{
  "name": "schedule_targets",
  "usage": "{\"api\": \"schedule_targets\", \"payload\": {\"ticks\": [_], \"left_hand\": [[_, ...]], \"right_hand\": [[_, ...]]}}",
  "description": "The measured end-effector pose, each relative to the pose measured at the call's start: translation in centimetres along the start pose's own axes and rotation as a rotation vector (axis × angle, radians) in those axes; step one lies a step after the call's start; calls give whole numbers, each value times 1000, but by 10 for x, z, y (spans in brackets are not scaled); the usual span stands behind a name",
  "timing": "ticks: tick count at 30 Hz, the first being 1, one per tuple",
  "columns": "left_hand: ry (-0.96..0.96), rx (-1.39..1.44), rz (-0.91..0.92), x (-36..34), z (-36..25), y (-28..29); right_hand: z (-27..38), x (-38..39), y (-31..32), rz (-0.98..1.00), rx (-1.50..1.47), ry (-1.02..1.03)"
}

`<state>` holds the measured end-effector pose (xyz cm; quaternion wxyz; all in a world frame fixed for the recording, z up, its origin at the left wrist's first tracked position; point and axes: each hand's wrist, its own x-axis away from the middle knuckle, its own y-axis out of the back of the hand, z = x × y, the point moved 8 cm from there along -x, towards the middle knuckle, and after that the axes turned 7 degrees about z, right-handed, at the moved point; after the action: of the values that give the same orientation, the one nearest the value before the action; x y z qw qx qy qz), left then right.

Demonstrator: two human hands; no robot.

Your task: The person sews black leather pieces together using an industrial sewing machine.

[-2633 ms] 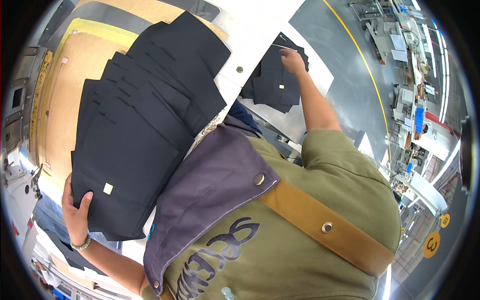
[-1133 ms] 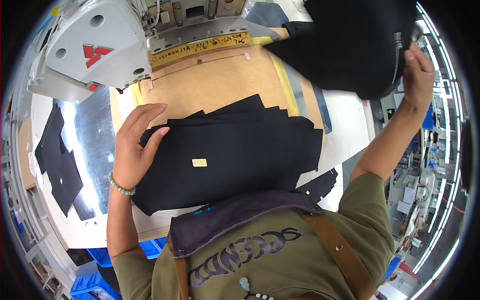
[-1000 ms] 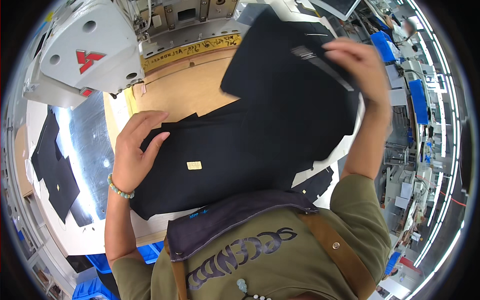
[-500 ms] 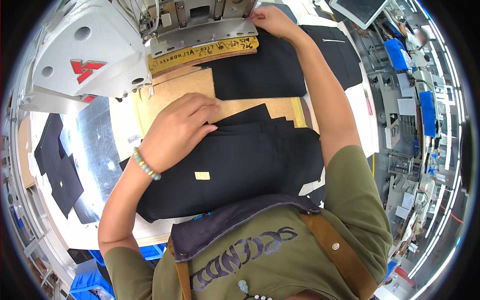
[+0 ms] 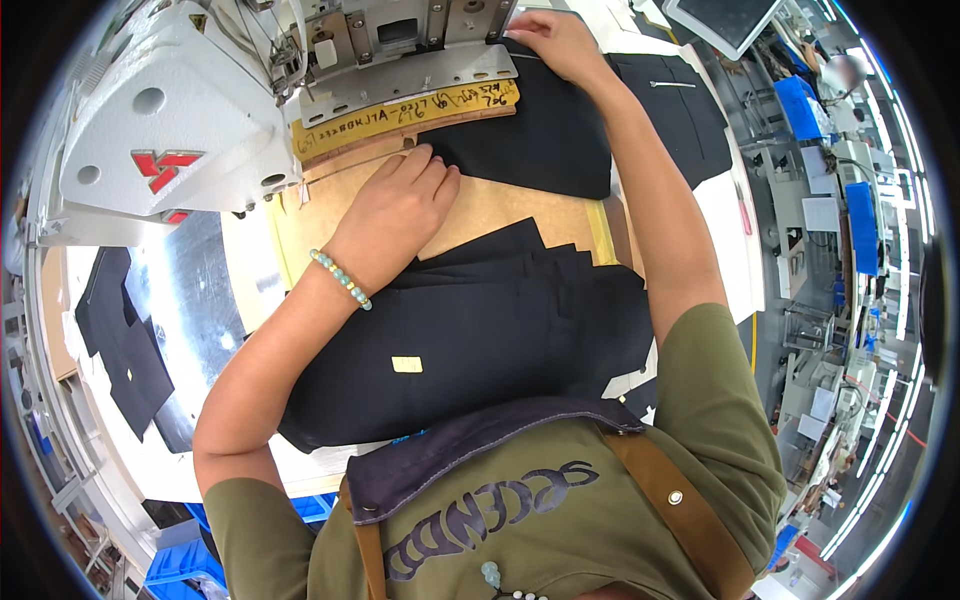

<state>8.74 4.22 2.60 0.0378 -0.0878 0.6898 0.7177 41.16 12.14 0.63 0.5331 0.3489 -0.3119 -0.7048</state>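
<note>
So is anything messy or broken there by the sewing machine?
Nothing looks broken or spilled. The stack of black fabric pieces is fanned, its edges stepped rather than squared. Both hands are on one black piece at the sewing machine: the left hand flat at its edge, the right hand at its far corner.

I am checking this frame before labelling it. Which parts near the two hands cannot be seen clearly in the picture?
- Head view: the far edge of the single black fabric piece goes under the metal clamp plate, so the needle area is hidden.
- Right hand: its fingertips are cut off by the top rim.
- Left hand: its palm is hidden by its own back.
- Stack of black pieces: the near edge is covered by the person's apron; the count is unclear.
</note>
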Motion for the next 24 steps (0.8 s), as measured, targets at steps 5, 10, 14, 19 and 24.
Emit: {"api": "schedule_targets", "payload": {"ticks": [5,10,14,19,24], "left_hand": [[15,-63,-28,-7,-4,-3],[-1,-136,3,-9,-2,-10],[-39,-192,13,-18,-4,-16],[38,-72,-189,-9,10,4],[-13,-168,-223,18,5,13]], "right_hand": [[35,-12,-10,-114,-85,265],[44,26,28,-217,-219,-12],[99,108,53,10,62,171],[135,194,14,12,437,188],[120,203,2,-120,544,171]]}}
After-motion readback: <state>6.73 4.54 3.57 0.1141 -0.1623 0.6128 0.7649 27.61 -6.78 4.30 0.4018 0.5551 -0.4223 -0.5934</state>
